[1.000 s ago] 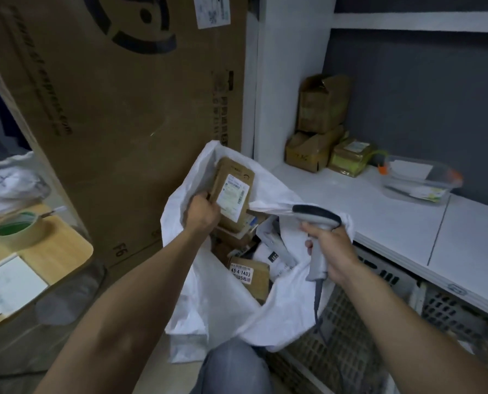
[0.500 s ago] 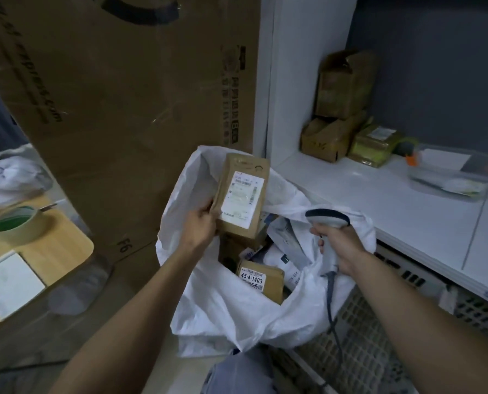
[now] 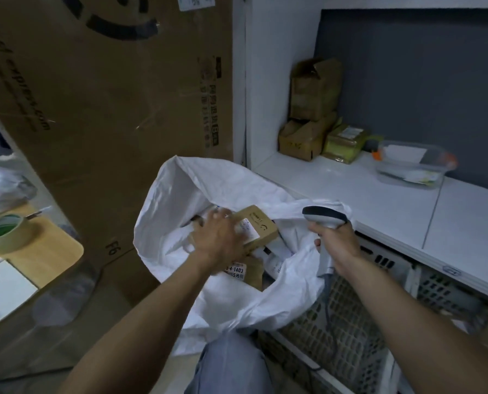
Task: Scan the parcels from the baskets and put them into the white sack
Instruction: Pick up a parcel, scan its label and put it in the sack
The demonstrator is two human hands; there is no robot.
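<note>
While the right hand (image 3: 338, 244) is gripping the scanner (image 3: 323, 218), the left hand (image 3: 217, 238) is lying on the brown parcel (image 3: 261, 227) inside the white sack (image 3: 180, 194), the parcel stretching rightward from its fingers; their grip is unclear.

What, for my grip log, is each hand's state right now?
Left hand: on the brown parcel in the white sack; fingers blurred, grip cannot be told.
Right hand: closed, holding the barcode scanner.

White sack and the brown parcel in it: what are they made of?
The white sack looks like thin plastic fabric, matte, crumpling in stiff folds. The flat brown parcel under the left hand looks like plain matte cardboard, crisp-edged, with a white paper label.
</note>
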